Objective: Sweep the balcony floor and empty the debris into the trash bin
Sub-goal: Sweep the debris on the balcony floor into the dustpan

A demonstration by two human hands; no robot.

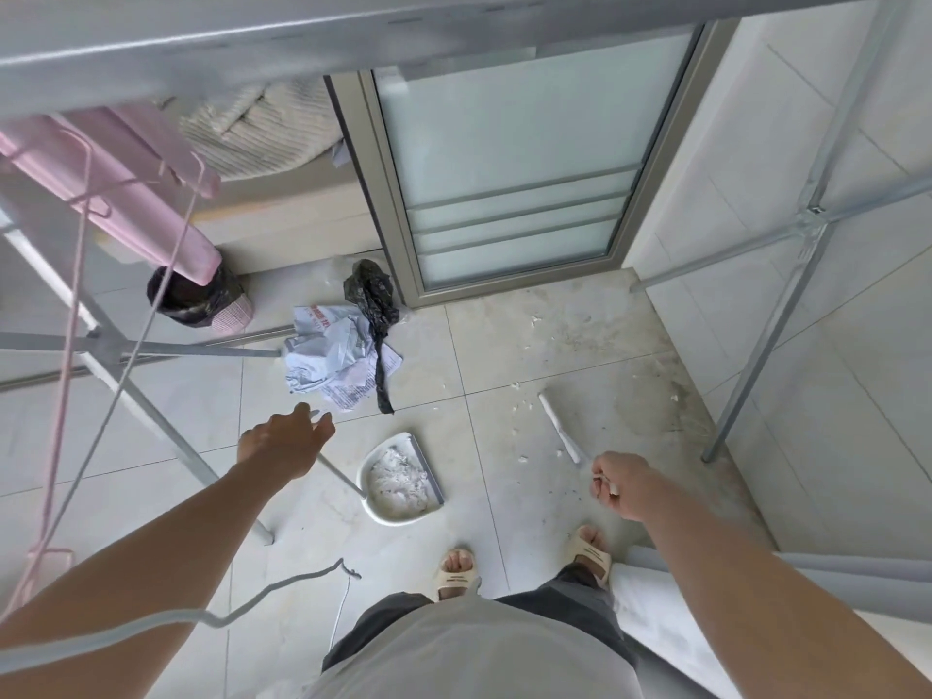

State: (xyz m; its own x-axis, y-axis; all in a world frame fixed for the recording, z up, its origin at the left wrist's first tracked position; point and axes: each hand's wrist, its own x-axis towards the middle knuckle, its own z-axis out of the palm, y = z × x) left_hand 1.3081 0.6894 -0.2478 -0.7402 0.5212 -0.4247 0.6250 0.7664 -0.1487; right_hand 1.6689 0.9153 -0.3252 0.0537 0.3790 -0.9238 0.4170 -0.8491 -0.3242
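A white dustpan [375,512] stands on the tiled floor in front of my feet, with white scraps in it. Its long handle [343,476] rises to my left hand [285,438], whose fingers are loosely spread over the handle's top end. My right hand [623,486] is curled round the near end of a white broom stick [557,426] that slants down to the floor. Crumpled paper [330,360] and a black plastic bag [375,315] lie near the door. Small white scraps [524,401] dot the tiles. The trash bin [194,302], lined with a black bag, stands at the left.
Grey drying-rack legs [151,406] cross the left side, and more rack tubes [766,355] stand at the right. Pink hangers [126,194] hang at the upper left. A frosted sliding door [509,169] is ahead. A grey wire hanger [282,585] crosses the bottom left.
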